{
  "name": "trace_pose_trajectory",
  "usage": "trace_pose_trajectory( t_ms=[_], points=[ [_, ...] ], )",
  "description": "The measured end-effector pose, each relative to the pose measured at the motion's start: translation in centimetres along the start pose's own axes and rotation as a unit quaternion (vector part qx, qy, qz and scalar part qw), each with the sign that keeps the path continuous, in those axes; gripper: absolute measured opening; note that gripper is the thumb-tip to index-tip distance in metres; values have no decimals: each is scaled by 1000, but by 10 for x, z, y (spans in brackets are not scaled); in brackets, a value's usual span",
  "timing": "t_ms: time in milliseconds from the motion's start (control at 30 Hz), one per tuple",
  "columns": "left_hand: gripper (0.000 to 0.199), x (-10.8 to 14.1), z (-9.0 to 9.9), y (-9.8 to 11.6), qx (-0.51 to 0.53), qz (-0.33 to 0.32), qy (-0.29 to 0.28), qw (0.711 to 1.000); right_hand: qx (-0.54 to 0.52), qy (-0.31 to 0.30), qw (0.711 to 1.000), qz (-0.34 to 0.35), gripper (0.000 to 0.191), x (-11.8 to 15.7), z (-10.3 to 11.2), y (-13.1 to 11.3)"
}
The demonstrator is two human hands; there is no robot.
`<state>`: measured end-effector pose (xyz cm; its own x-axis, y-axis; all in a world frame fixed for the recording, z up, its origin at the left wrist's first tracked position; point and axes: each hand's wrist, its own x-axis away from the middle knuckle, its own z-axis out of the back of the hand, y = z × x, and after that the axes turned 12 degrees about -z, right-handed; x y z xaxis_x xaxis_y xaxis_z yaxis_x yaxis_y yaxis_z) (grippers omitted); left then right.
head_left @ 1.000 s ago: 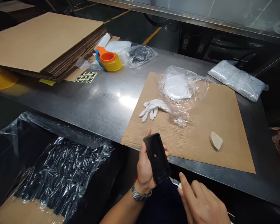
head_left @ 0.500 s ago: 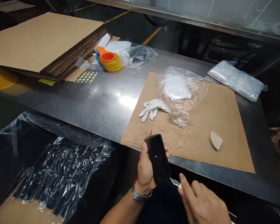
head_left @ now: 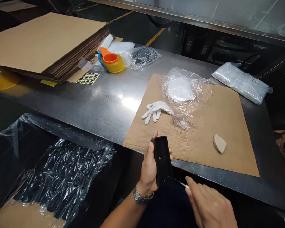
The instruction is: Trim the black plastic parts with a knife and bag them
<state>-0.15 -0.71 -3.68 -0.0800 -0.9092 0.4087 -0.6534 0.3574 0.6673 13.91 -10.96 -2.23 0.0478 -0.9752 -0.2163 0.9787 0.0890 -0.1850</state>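
My left hand (head_left: 149, 169) is wrapped round a black rectangular shell (head_left: 163, 161), hollow on the side facing me, with a small hole in its floor. My right hand (head_left: 210, 202) grips a small knife (head_left: 184, 185) by its pale handle. Its thin metal blade points left at the lower right edge of the shell; whether it touches cannot be made out. Beyond my hands a cardboard sheet (head_left: 230, 114) lies on the metal table, bearing a white glove (head_left: 156, 109), a crumpled clear plastic bag (head_left: 185, 114) with white sheets inside, and a beige block (head_left: 219, 143).
A stack of cardboard (head_left: 49, 41) stands at the left of the metal table (head_left: 104, 107). Near it are a tape dispenser (head_left: 112, 63) and a sticker sheet (head_left: 87, 78). A plastic-wrapped pack (head_left: 242, 82) lies back right. Below left, a plastic-lined box (head_left: 61, 171) holds wrapped black items.
The black shell has turned slightly more upright in my left hand. My right hand has shifted a little right with the knife, whose blade now shows thinner.
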Motion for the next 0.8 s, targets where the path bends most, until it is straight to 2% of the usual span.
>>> trace_pose_trajectory(
  t_ms=[233, 567, 733, 800],
  points=[
    [59, 1, -1, 0, 4, 13, -1, 1000, -8, -32, 999, -22, 40, -7, 0, -3],
    [62, 0, -1, -1, -11, 6, -3, 1000, 18, -46, 999, -18, 37, -4, -5, -4],
    [58, 2, 0, -6, -35, -33, -13, 999, 5, -85, 995, -47, 39, 1, -11, -2],
    [60, 3, 1, -8, -52, -56, -21, 997, -20, -120, 990, -71, 40, 1, -13, 0]
  ],
)
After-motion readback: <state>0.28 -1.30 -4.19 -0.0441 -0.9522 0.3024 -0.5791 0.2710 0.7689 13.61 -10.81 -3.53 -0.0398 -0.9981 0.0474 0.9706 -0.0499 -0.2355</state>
